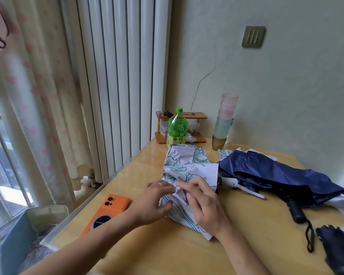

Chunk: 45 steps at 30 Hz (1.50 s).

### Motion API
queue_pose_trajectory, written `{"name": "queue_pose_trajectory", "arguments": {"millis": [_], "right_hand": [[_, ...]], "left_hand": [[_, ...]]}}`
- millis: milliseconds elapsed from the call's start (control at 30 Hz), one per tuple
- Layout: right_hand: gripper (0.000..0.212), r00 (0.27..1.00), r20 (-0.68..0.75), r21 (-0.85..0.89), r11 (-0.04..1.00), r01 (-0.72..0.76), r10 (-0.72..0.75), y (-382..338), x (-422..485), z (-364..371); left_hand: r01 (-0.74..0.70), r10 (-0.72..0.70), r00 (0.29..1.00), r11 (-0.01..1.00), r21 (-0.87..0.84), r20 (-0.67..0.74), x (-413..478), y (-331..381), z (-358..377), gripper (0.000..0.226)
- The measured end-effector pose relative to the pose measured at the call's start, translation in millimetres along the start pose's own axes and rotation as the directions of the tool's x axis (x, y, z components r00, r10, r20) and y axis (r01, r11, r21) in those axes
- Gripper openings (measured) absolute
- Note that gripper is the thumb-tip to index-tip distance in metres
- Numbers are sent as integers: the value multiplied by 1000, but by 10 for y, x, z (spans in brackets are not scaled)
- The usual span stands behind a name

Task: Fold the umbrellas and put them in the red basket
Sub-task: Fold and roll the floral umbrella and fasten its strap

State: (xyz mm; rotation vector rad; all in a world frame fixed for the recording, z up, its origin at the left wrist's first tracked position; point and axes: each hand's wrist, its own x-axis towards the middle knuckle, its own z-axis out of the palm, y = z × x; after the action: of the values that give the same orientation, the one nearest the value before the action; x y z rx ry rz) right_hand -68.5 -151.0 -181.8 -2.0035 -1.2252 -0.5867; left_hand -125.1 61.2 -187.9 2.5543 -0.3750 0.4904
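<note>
Yellow table (246,245); floral umbrella (187,161), long axis running away from the person; left hand (157,201) and right hand (205,207) both pinch its near-end folds.

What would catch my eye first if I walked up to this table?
Probably the left hand and right hand bunching a white leaf-print umbrella in the middle of the table. Right of it sprawls a half-collapsed navy umbrella. An orange phone lies by the left edge, a green bottle at the back.
</note>
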Motion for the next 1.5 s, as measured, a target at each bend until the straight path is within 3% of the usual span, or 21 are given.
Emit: {"name": "queue_pose_trajectory", "arguments": {"millis": [67, 167, 267, 433, 867, 1067, 1333, 1500], "right_hand": [[52, 996, 91, -27, 1000, 12, -10, 15, -2, 38], [52, 982, 191, -47, 999, 5, 4, -1, -11, 123], [45, 970, 243, -34, 999, -8, 16, -28, -27, 204], [40, 963, 265, -54, 998, -28, 41, -55, -49, 265], [40, 924, 340, -247, 965, -90, 173, 20, -126, 461], [43, 905, 360, -295, 948, -121, 228, 29, -161, 486], [69, 822, 446, -378, 907, -187, 355, 15, -183, 482], [68, 787, 476, -417, 889, -191, 393, 45, -203, 504]], "left_hand": [[121, -121, 993, 993, -9, 13, -176, 28, 41, 24], [283, -300, 953, 930, -235, -39, -456, 128, 133, 38], [406, -518, 851, 757, -511, -91, -580, 269, 222, 13], [473, -681, 706, 655, -589, -192, -571, 342, 342, 15], [580, -648, 683, 762, -289, -337, -594, 433, 454, 17], [620, -629, 677, 767, -164, -382, -608, 479, 482, 23], [728, -680, 628, 685, -24, -379, -641, 536, 542, 30], [728, -664, 632, 686, 11, -398, -646, 521, 588, 31]]}}
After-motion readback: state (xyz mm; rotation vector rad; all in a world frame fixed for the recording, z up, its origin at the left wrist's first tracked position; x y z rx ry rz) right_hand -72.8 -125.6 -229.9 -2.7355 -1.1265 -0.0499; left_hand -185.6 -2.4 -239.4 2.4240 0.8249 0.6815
